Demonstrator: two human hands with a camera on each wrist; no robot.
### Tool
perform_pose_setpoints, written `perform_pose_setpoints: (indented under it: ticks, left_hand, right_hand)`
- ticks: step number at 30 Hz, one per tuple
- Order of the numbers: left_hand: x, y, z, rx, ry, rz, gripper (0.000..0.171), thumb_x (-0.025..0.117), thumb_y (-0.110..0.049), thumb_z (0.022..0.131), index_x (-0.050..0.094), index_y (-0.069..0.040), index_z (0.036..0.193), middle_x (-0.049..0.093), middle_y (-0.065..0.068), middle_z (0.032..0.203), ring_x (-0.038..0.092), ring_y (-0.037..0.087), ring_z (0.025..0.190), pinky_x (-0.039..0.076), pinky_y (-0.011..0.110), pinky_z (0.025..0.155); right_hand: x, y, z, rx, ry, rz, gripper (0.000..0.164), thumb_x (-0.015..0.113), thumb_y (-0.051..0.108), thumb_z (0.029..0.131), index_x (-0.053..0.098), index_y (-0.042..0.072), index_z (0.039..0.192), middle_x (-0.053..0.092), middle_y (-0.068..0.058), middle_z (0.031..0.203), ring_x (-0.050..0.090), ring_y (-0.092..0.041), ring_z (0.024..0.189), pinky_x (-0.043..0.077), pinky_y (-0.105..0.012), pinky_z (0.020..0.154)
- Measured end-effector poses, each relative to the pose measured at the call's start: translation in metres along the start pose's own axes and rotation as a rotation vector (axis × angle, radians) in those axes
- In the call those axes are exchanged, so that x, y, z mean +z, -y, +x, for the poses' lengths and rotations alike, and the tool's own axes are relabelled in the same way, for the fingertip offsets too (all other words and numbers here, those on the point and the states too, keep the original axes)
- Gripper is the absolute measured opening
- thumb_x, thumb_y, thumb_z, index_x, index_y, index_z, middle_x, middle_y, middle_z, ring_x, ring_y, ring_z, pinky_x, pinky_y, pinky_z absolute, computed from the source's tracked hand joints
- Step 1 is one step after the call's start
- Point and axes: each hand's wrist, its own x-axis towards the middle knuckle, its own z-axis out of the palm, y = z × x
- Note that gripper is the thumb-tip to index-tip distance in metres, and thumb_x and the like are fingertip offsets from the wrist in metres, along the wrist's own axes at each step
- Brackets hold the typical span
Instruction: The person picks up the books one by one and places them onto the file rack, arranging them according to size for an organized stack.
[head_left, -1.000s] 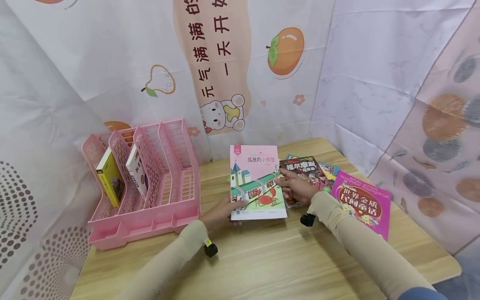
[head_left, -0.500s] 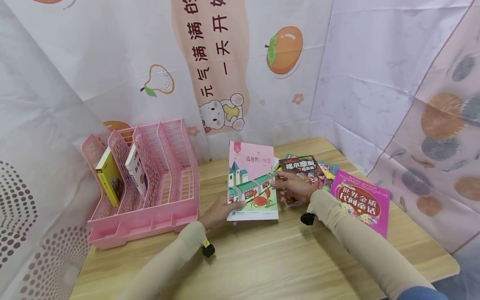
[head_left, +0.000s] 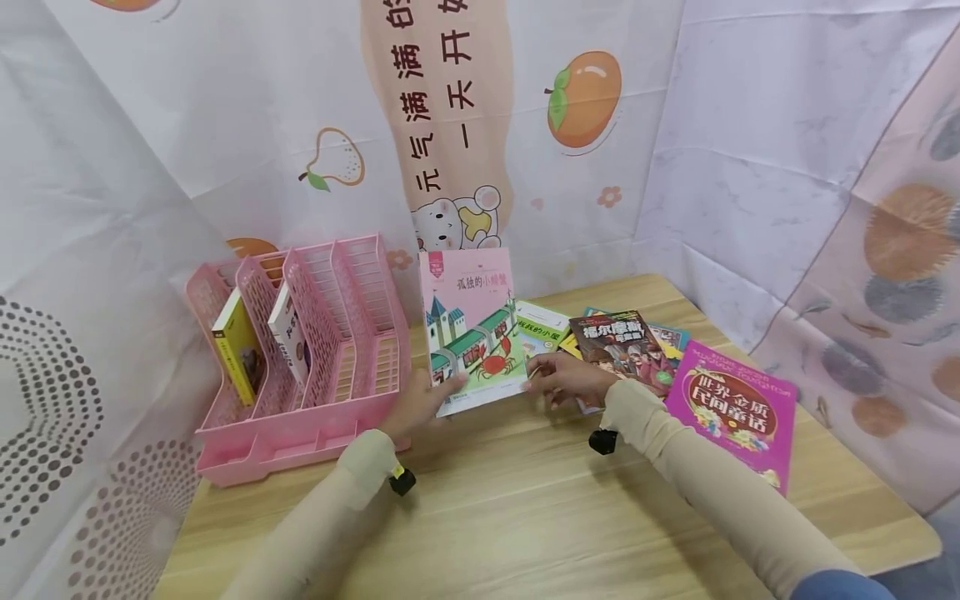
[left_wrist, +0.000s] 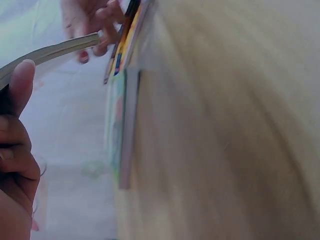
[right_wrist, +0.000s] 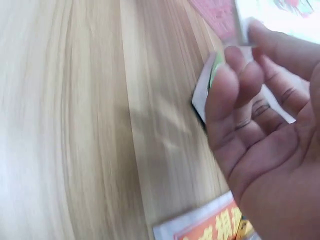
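Note:
My left hand grips a pink picture book by its lower left corner, thumb on the cover and fingers behind. The book stands tilted up toward me, its cover showing a red crab and a green-roofed wall. At its lower right corner is my right hand, pinching the edge with curled fingers. In the left wrist view the book appears edge-on and slightly bowed. The right wrist view shows the thumb against the book's corner.
A pink slotted book rack stands left, with a yellow book and a white book in separate slots. On the right lie a green-edged book, a dark comic book and a magenta book. A patterned curtain backs the table.
The pink picture book has moved left and up toward the rack, uncovering the green-edged book. My right hand has slid from its right edge down to the lower right corner.

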Motion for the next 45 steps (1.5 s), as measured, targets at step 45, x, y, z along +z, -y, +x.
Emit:
perform_pose_setpoints:
  ticks: [45]
  left_hand:
    - [-0.106,-0.004,-0.056,0.072,-0.431,0.205,0.052,0.058,-0.054,0.089,0.06,-0.012,0.119,0.07,0.008,0.093,0.062,0.02,0.061,0.044,0.031,0.041]
  right_hand:
    - [0.171,0.078,0.074,0.071,-0.058,-0.171,0.047,0.042,0.046,0.1,0.058,0.005,0.114,0.066,-0.02,0.088,0.046,-0.018,0.055,0.039,-0.03,0.05]
